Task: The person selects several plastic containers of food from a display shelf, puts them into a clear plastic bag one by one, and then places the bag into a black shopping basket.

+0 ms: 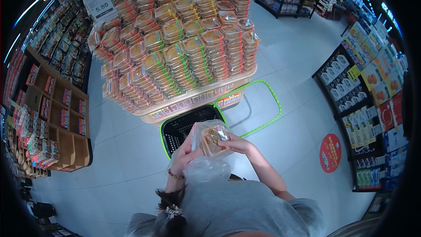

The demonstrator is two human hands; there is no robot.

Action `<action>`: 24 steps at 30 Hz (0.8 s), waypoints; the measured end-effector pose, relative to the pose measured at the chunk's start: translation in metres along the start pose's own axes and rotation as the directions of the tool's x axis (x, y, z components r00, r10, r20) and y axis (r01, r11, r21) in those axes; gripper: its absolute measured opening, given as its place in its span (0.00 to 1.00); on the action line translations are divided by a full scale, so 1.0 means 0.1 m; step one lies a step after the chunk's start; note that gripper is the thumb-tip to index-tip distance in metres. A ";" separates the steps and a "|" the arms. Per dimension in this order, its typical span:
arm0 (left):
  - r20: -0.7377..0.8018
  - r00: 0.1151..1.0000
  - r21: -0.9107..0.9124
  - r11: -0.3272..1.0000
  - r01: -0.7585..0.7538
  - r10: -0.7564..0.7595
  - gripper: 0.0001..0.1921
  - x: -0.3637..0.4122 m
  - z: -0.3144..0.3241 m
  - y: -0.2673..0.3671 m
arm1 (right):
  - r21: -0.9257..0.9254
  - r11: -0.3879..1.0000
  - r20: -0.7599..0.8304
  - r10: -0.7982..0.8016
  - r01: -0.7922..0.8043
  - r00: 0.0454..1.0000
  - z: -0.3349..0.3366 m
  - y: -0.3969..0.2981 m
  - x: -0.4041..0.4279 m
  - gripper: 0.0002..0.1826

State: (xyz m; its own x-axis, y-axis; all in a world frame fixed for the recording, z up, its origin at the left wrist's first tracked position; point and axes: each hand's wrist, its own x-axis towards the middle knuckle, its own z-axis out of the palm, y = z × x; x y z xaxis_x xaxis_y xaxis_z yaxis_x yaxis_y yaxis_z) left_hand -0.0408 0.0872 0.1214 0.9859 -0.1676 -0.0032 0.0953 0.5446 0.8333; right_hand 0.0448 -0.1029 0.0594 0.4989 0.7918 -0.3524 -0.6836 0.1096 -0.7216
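Note:
My right hand (235, 143) grips the right side of a clear plastic food box (210, 138) with brown food inside. A thin translucent plastic bag (208, 170) surrounds the box and hangs crumpled below it. On the other side, my left hand (186, 155) holds the bag and the box's left edge; some of its fingers are hidden behind the plastic. Just beyond and below my hands stands a black shopping basket (184, 123) with a green rim. Its green handle (278, 97) is folded out to the right. The basket's near part is hidden by my hands.
Ahead, a tiered display stand (197, 89) carries tall stacks of packed food boxes (174, 52) with coloured tape. A price sign (100, 4) stands at its left. Wooden shelving (65, 105) is on the left, a dark shelf rack (345, 82) on the right. A red floor sticker (330, 153) lies nearby.

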 end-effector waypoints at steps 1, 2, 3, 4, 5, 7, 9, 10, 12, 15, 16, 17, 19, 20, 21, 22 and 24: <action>0.042 0.999 0.080 0.997 0.017 -0.020 0.39 0.06 0.11 -0.03 | 0.001 1.000 -0.006 -0.002 0.002 1.000 -0.06 -0.06 -0.10 0.34; 0.068 0.997 0.088 0.996 0.035 -0.041 0.38 0.11 0.18 -0.06 | -0.076 0.997 -0.024 0.018 -0.020 1.000 -0.12 -0.17 -0.20 0.34; 0.074 0.996 0.089 0.995 0.038 -0.045 0.38 0.16 0.25 -0.06 | -0.149 0.988 -0.043 0.034 -0.041 0.998 -0.17 -0.25 -0.28 0.34; 0.080 0.994 0.069 0.995 0.066 -0.071 0.39 0.21 0.33 -0.04 | -0.118 0.993 0.038 0.014 -0.010 0.999 -0.33 -0.23 -0.31 0.34; 0.088 0.991 0.049 0.994 0.093 -0.097 0.40 0.24 0.39 -0.04 | -0.117 0.993 0.034 0.006 -0.002 0.999 -0.42 -0.20 -0.37 0.34; 0.140 0.988 0.080 0.996 0.051 -0.062 0.39 0.36 0.40 -0.11 | 0.218 0.968 0.075 -0.144 0.125 0.987 -0.59 -0.15 -0.47 0.30; 0.162 0.980 0.076 0.992 0.100 -0.112 0.37 0.43 0.49 -0.13 | 0.173 0.978 -0.013 -0.119 0.119 0.993 -0.67 -0.11 -0.52 0.29; 0.169 0.982 0.105 0.992 0.067 -0.084 0.37 0.49 0.54 -0.19 | 0.135 0.986 -0.099 -0.085 0.098 0.991 -0.70 -0.09 -0.53 0.28; 0.174 0.979 0.093 0.992 0.090 -0.105 0.36 0.57 0.60 -0.20 | 0.259 0.954 -0.096 -0.132 0.153 0.987 -0.74 -0.06 -0.56 0.27; 0.207 0.966 0.041 0.987 0.152 -0.157 0.36 0.69 0.53 -0.25 | 0.476 0.845 -0.125 -0.208 0.243 0.970 -0.69 -0.11 -0.55 0.25; 0.212 0.957 0.054 0.980 0.190 -0.197 0.36 0.74 0.52 -0.24 | 0.616 0.758 -0.112 -0.186 0.215 0.976 -0.68 -0.15 -0.54 0.26; 0.217 0.947 0.066 0.972 0.226 -0.235 0.36 0.81 0.52 -0.24 | 0.738 0.650 -0.094 -0.166 0.181 0.982 -0.69 -0.20 -0.49 0.27; 0.242 0.957 0.067 0.987 0.148 -0.160 0.37 0.96 0.54 -0.26 | 0.762 0.622 -0.114 -0.146 0.181 0.983 -0.78 -0.22 -0.28 0.28; 0.207 0.970 0.094 0.989 0.111 -0.129 0.37 1.04 0.53 -0.25 | 0.585 0.776 -0.120 -0.202 0.234 0.972 -0.88 -0.17 -0.19 0.30; 0.164 0.983 0.119 0.991 0.069 -0.088 0.37 1.12 0.51 -0.25 | 0.371 0.888 -0.103 -0.251 0.272 0.962 -0.90 -0.26 -0.13 0.31; 0.156 0.981 0.041 0.993 0.107 -0.112 0.37 1.19 0.43 -0.25 | 0.322 0.923 -0.069 -0.201 0.213 0.977 -0.91 -0.35 -0.11 0.34; 0.163 0.980 0.047 0.993 0.106 -0.113 0.37 1.31 0.37 -0.24 | 0.213 0.958 -0.060 -0.183 0.191 0.981 -0.96 -0.53 -0.11 0.34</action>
State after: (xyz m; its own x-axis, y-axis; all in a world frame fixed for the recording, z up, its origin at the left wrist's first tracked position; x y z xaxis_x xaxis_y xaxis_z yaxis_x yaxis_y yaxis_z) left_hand 0.0807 0.0222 0.1216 0.9331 -0.3594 -0.0070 0.1931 0.4846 0.8532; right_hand 0.1266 -0.1750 0.0440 0.6465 0.7209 -0.2498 -0.6731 0.3848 -0.6316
